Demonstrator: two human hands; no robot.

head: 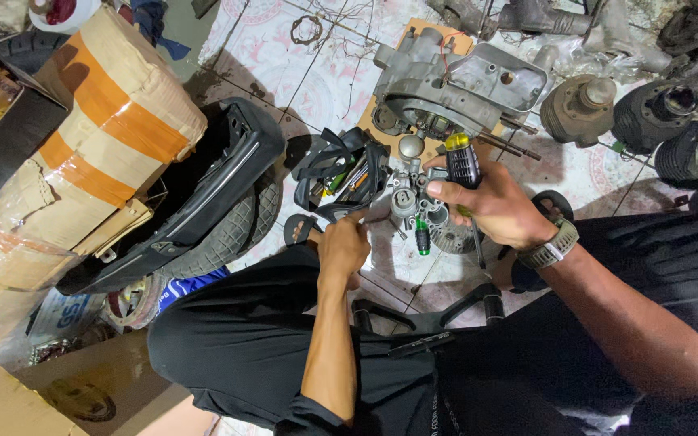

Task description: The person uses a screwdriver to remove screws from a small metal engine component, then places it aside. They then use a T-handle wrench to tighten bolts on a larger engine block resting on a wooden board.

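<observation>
Your left hand (342, 246), just above your black-clad knee, pinches its fingers shut on the edge of the small grey carburettor body (414, 202) over the tiled floor (325, 81), while your right hand (490, 206) wraps its fingers tight round a black-and-yellow screwdriver (463, 161). With that part gripped only at one edge, I'd judge the screwdriver could slip off and jab your left fingers or knock the green-handled screwdriver (422, 238) below. Off to your left lies a long cardboard parcel (98, 121) banded with orange tape.
</observation>
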